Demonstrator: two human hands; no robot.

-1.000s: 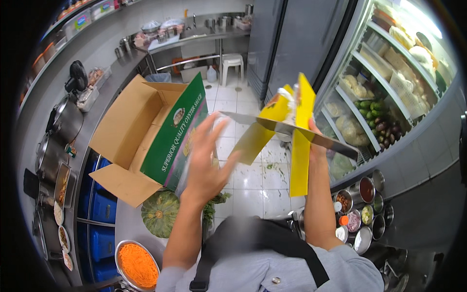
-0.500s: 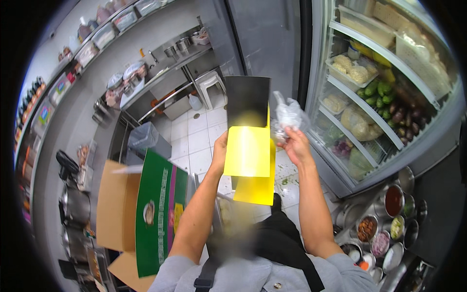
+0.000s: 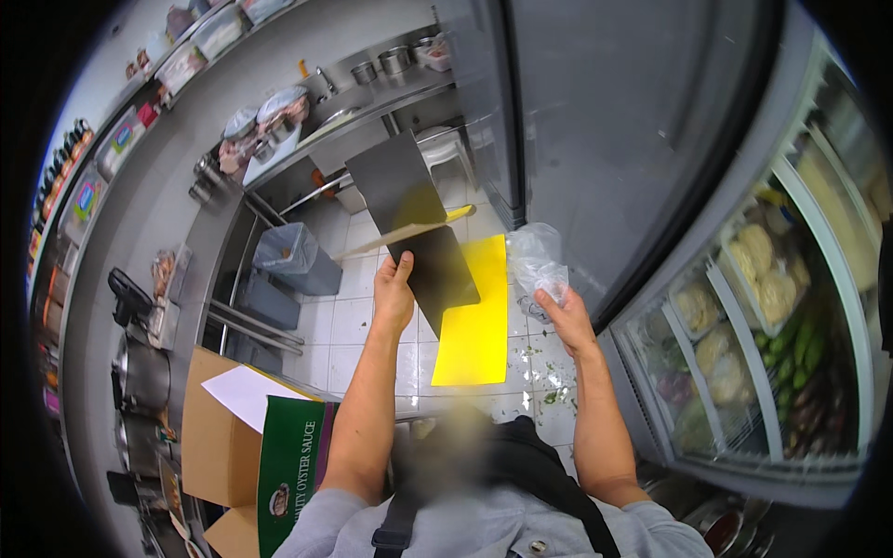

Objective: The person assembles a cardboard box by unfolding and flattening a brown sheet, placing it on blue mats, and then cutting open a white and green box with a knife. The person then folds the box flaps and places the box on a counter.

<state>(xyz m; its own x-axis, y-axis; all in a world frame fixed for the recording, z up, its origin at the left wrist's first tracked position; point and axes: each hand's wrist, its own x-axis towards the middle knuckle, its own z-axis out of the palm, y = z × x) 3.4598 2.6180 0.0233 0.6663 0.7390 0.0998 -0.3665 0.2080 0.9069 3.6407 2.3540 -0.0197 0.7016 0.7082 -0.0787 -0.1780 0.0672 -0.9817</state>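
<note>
My left hand (image 3: 394, 298) is closed on a folded piece of card, its thumb lying on a black panel (image 3: 448, 270). Below and to the right spreads a bright yellow panel (image 3: 484, 339) of the card, and a tan panel seen nearly edge-on crosses the black one. Whether these are one piece or several sheets, I cannot tell. Pinched in my right hand (image 3: 569, 324) is a crumpled clear plastic bag (image 3: 538, 260), just right of the yellow panel and apart from my left hand.
A cardboard carton (image 3: 219, 409) with a green printed side stands open at lower left. Beyond it is a grey lined bin (image 3: 298, 256). The glass-door fridge (image 3: 744, 307) with food on its shelves fills the right. Green scraps (image 3: 555, 395) lie on the tiled floor (image 3: 358, 325).
The card has turned and tilted leftward, bringing its black panel and tan edge into view. My view has swung right to left across the fridge, which now sits farther right. Both hands keep their holds.
</note>
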